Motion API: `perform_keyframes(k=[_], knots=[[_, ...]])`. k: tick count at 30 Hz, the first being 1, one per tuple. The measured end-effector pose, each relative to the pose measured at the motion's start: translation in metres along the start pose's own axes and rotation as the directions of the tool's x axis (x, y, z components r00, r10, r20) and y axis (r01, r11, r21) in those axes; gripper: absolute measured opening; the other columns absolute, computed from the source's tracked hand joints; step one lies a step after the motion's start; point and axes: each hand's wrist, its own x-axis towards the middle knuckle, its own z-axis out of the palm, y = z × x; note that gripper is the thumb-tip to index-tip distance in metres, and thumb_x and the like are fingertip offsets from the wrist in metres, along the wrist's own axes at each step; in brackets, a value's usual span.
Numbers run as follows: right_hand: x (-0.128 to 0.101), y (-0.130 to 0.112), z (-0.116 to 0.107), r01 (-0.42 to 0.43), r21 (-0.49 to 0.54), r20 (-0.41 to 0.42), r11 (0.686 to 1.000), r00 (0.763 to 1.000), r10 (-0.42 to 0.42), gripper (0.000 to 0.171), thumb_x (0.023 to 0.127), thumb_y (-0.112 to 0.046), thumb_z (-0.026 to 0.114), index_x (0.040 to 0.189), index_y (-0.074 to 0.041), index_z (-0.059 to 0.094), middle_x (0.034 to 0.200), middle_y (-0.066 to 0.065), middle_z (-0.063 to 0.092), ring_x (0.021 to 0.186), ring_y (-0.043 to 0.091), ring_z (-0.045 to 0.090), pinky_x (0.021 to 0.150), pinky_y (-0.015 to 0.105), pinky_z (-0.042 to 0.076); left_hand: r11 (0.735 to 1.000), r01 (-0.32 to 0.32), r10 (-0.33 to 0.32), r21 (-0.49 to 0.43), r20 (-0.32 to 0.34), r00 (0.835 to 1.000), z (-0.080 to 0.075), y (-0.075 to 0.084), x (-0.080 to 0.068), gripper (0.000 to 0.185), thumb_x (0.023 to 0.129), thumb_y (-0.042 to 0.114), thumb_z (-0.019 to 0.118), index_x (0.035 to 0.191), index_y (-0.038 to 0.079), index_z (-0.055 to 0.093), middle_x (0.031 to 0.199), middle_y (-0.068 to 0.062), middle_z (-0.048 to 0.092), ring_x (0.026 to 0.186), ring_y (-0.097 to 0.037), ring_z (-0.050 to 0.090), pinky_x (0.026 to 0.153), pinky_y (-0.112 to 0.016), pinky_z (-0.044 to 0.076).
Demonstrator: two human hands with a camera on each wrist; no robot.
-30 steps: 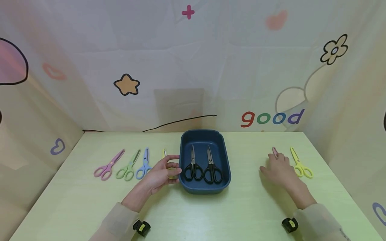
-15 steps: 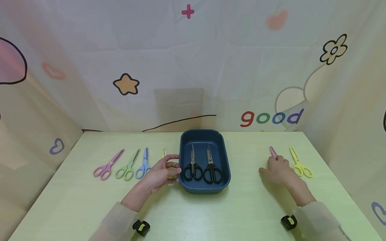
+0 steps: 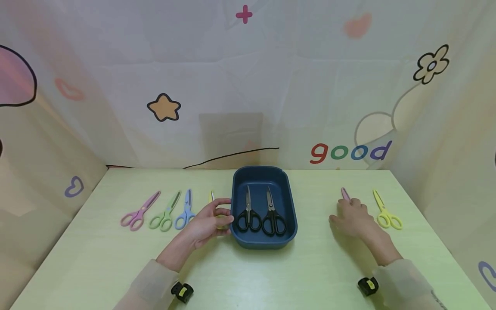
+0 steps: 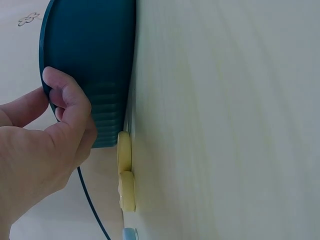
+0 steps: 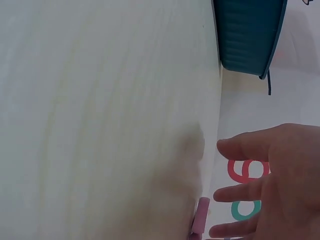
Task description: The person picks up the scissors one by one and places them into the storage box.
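Right hand slides the pink scissors toward the tray

Right hand (image 3: 353, 217), fingers relaxed, rests on pink scissors (image 3: 345, 193), now shifted leftward; left hand (image 3: 209, 221) still grips the blue tray (image 3: 290, 234) rim.

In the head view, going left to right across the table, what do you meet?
Pink scissors → green scissors → blue scissors → left hand → tray holding two black scissors → right hand → yellow scissors.
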Motion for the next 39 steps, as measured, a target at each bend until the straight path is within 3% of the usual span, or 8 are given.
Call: perform_keyframes(k=[5,11,18,22,31,36,39], knots=[[-0.004,0.005,-0.004,0.003,-0.014,0.018,1.000,1.000,-0.003,0.062,0.097,-0.022,0.060,0.145,0.012,0.039,0.136,0.050,0.028,0.120,0.067,0.033,0.088,0.077,0.041,1.000,0.001,-0.001,-0.002,-0.005,1.000,0.000,0.000,0.000,0.055,0.101,-0.006,0.057,0.151,0.001,0.036,0.105,-0.009,0.051,0.079,-0.021,0.054,0.069,-0.030,0.054],[-0.007,0.008,-0.008,0.004,0.000,0.044,1.000,0.999,-0.004,0.056,0.093,-0.016,0.062,0.138,0.011,0.042,0.119,0.042,0.037,0.110,0.059,0.036,0.081,0.068,0.043,1.000,0.008,-0.008,0.001,-0.009,1.000,0.001,0.000,0.000,0.055,0.101,-0.007,0.057,0.151,0.002,0.036,0.106,-0.009,0.051,0.080,-0.022,0.054,0.069,-0.030,0.054],[-0.007,0.008,-0.008,0.007,0.006,0.035,1.000,0.999,-0.007,0.032,0.095,-0.011,0.055,0.121,0.004,0.047,0.106,0.033,0.040,0.102,0.054,0.038,0.078,0.062,0.042,1.000,0.008,-0.008,-0.001,-0.009,1.000,0.001,0.000,0.001,0.055,0.101,-0.007,0.057,0.151,0.000,0.035,0.105,-0.010,0.052,0.080,-0.021,0.055,0.069,-0.029,0.054],[-0.007,0.009,-0.006,0.015,0.000,0.025,1.000,1.000,-0.015,0.026,0.094,-0.010,0.054,0.116,0.003,0.048,0.103,0.032,0.041,0.101,0.053,0.038,0.078,0.060,0.042,1.000,0.009,-0.009,-0.003,-0.010,1.000,0.001,0.000,0.001,0.055,0.101,-0.006,0.058,0.151,0.000,0.035,0.105,-0.009,0.052,0.080,-0.021,0.055,0.069,-0.029,0.054],[-0.003,0.011,-0.003,-0.006,-0.016,0.005,1.000,1.000,0.006,0.028,0.094,-0.020,0.063,0.109,0.000,0.049,0.099,0.025,0.040,0.097,0.047,0.038,0.075,0.052,0.038,1.000,0.006,-0.006,0.000,-0.004,1.000,0.000,0.000,0.001,0.055,0.101,-0.006,0.058,0.151,0.001,0.035,0.106,-0.010,0.052,0.080,-0.021,0.055,0.069,-0.029,0.054],[-0.001,0.010,-0.003,-0.019,-0.009,-0.001,1.000,1.000,0.019,0.050,0.095,-0.024,0.065,0.130,0.005,0.046,0.102,0.025,0.040,0.098,0.046,0.037,0.072,0.048,0.038,1.000,0.004,-0.004,0.001,-0.005,1.000,0.000,0.000,0.001,0.055,0.101,-0.006,0.058,0.151,0.000,0.035,0.105,-0.009,0.052,0.079,-0.021,0.055,0.069,-0.029,0.054],[-0.001,0.008,-0.003,-0.007,-0.011,-0.021,1.000,1.000,0.007,0.052,0.095,-0.026,0.066,0.131,0.004,0.046,0.105,0.027,0.041,0.099,0.048,0.038,0.071,0.048,0.039,1.000,0.004,-0.004,0.001,-0.005,1.000,0.000,0.000,0.000,0.055,0.101,-0.007,0.057,0.151,0.000,0.035,0.105,-0.009,0.052,0.080,-0.021,0.055,0.070,-0.029,0.054]])
